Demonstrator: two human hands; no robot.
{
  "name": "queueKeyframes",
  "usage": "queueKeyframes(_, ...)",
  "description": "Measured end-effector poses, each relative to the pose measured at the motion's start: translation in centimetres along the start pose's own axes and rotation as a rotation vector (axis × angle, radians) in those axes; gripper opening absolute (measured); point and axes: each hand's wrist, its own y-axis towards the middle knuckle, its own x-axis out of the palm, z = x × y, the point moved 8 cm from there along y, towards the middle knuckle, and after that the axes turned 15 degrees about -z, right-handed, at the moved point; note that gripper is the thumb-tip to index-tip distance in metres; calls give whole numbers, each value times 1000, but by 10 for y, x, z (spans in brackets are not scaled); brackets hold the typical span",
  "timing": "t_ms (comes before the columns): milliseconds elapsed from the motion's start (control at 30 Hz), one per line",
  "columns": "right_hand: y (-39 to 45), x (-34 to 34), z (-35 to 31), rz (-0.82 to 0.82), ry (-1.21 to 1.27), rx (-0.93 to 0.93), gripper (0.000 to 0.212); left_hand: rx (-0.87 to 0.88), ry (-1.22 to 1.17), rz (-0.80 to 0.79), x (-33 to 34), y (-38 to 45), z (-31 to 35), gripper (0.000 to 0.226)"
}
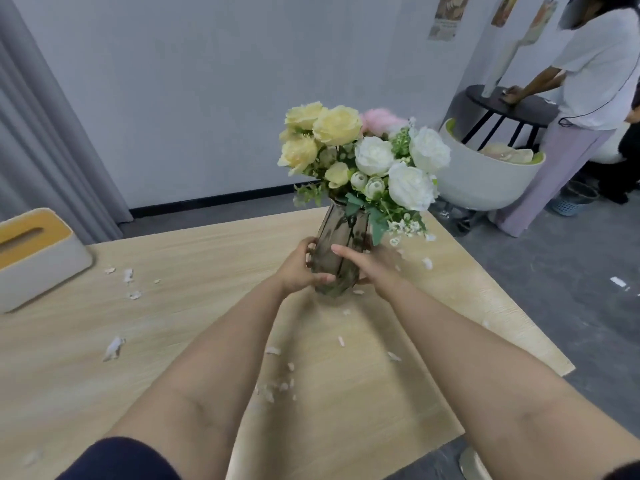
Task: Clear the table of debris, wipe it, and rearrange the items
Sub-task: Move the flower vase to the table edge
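Both your hands are clamped on the vase (pixel 341 251): left hand (pixel 300 268) wraps its left side w/ thumb across the bottom front, right hand (pixel 369 265) cups the right side, fingers on the glass. Vase w/ flowers (pixel 367 157) sits mid-surface, toward the far edge; can't tell if it's lifted. White paper scraps (pixel 114 348) lie scattered over the wood surface (pixel 173 258). Tissue box (pixel 34 254) at far left.

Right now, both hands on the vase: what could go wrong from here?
1. The bouquet leans right of the glass vase; top-heavy, it may tip if either grip loosens.
2. The left hand and right hand hold smooth glass, which could slip.
3. Moving it may shed more onto the paper scraps on the table.
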Motion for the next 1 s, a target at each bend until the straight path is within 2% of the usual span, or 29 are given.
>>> queueKeyframes(67,2,32,-17,-93,-24,-7,91,-3,-65,64,-21,-24,-10,92)
queueKeyframes(200,0,103,-54,-247,-44,-74,56,-33,-114,261,-68,-89,-26,88)
queueKeyframes(267,-2,141,-71,-311,-64,-105,48,-50,-128,349,-93,-125,-34,86)
queueKeyframes(367,-4,202,-91,-403,-70,-133,55,-89,-133,472,-128,-179,-51,87)
queueKeyframes(467,-12,265,-109,-484,-84,-144,47,-137,-144,584,-160,-233,-71,89)
queueKeyframes(533,-14,309,-119,-531,-100,-155,54,-167,-151,651,-182,-267,-86,91)
queueKeyframes(600,-15,353,-128,-565,-102,-167,65,-186,-162,701,-206,-299,-102,91)
queueKeyframes(700,-18,417,-139,-599,-95,-182,65,-212,-159,761,-242,-343,-126,87)
queueKeyframes(800,-22,476,-147,-626,-108,-192,74,-242,-151,796,-275,-383,-151,88)
queueKeyframes(833,-23,494,-149,-637,-109,-195,73,-245,-154,803,-286,-395,-159,89)
queueKeyframes(933,-26,542,-154,-664,-113,-204,52,-254,-171,820,-312,-424,-183,89)
queueKeyframes(1000,-26,567,-156,-674,-115,-196,55,-248,-188,837,-326,-438,-196,87)
